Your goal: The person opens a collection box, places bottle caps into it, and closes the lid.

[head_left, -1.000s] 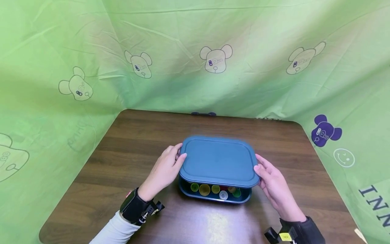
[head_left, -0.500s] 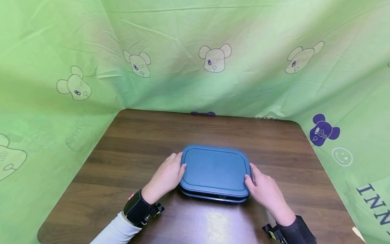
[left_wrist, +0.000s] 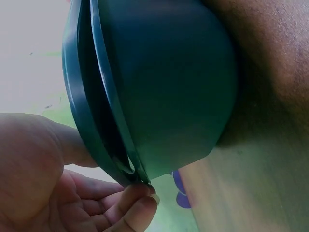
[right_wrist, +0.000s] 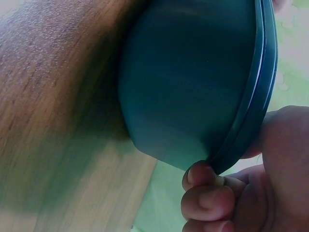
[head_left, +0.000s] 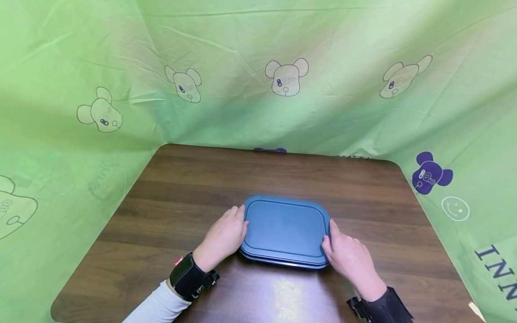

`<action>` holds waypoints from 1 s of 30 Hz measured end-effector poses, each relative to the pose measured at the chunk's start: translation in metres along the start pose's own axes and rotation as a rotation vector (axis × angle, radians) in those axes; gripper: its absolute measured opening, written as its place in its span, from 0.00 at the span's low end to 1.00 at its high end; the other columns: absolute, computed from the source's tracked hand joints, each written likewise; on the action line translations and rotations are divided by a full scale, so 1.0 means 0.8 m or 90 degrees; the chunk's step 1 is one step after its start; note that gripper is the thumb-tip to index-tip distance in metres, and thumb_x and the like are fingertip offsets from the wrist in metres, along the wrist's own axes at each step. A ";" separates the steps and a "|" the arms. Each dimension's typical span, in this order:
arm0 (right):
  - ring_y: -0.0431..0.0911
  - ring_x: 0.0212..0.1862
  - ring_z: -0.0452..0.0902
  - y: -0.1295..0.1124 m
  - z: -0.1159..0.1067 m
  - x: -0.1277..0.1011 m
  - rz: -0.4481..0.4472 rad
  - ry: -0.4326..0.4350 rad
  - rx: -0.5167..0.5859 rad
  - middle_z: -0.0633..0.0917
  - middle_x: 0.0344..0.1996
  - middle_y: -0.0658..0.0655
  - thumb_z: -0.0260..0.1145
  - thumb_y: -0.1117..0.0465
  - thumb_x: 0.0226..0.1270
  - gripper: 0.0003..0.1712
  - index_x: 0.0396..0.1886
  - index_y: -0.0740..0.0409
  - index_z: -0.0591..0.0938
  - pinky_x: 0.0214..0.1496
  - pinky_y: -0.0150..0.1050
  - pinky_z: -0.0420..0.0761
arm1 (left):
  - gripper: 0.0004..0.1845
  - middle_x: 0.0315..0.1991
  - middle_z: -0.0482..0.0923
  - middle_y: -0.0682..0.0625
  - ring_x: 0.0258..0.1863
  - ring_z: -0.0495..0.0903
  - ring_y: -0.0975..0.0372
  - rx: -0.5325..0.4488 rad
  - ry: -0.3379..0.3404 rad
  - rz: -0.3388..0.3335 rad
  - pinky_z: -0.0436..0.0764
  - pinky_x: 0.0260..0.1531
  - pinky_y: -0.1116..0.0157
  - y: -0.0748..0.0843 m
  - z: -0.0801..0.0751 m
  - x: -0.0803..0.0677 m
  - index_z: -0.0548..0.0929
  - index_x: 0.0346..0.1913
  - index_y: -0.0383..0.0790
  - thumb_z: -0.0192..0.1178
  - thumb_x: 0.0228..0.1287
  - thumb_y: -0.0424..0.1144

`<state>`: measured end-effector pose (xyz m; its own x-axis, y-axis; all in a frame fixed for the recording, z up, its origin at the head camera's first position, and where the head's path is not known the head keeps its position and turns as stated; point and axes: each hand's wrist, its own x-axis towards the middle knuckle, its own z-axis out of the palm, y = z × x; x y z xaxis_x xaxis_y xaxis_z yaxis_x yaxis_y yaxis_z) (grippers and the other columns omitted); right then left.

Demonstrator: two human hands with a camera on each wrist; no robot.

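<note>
The blue lid (head_left: 285, 230) lies flat on top of the blue container (left_wrist: 169, 87), which stands on the brown wooden tabletop (head_left: 202, 179), near my edge and about midway across it. In the left wrist view a narrow gap shows between the lid's rim and the container's rim at the corner; in the right wrist view the two rims sit close together.

My left hand (head_left: 224, 236) rests against the lid's left short edge, thumb on the rim's upper side and the other fingers curled beneath it, so the edge is pinched between them. My right hand (head_left: 348, 255) mirrors it at the lid's right edge, nearer the front corner, thumb on top, curled fingertips (right_wrist: 203, 176) tucked under the rim. Both forearms angle inward from the near edge of the tabletop, each wrist wearing a black strap (head_left: 186, 277); my left arm is in a white sleeve (head_left: 155, 307).

Green cloth (head_left: 258, 76) printed with cartoon bears hangs around the tabletop on three sides.
</note>
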<state>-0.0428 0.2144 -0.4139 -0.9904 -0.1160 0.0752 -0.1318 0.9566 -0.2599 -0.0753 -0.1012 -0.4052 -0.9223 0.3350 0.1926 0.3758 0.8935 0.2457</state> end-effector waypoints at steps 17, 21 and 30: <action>0.65 0.35 0.84 -0.003 0.003 -0.005 0.014 -0.020 0.040 0.85 0.47 0.75 0.58 0.59 0.71 0.35 0.70 0.78 0.66 0.34 0.59 0.82 | 0.25 0.49 0.79 0.34 0.51 0.81 0.46 0.006 0.007 0.005 0.83 0.50 0.53 0.001 0.009 -0.005 0.75 0.62 0.21 0.62 0.70 0.38; 0.68 0.36 0.84 -0.005 0.005 -0.007 0.012 -0.014 0.047 0.85 0.46 0.76 0.59 0.60 0.71 0.34 0.69 0.79 0.65 0.35 0.60 0.81 | 0.25 0.48 0.80 0.33 0.50 0.82 0.45 0.009 0.015 0.008 0.83 0.50 0.53 0.000 0.011 -0.006 0.75 0.61 0.21 0.63 0.69 0.38; 0.64 0.29 0.82 -0.007 0.011 -0.012 0.011 -0.033 0.011 0.85 0.40 0.73 0.55 0.58 0.74 0.36 0.71 0.80 0.62 0.30 0.57 0.81 | 0.26 0.48 0.80 0.34 0.49 0.82 0.46 0.037 0.027 0.022 0.84 0.47 0.55 -0.001 0.015 -0.008 0.75 0.61 0.21 0.64 0.67 0.38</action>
<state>-0.0330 0.2080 -0.4215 -0.9932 -0.1143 0.0209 -0.1156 0.9536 -0.2780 -0.0705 -0.1004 -0.4181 -0.9041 0.3539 0.2396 0.4000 0.8981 0.1828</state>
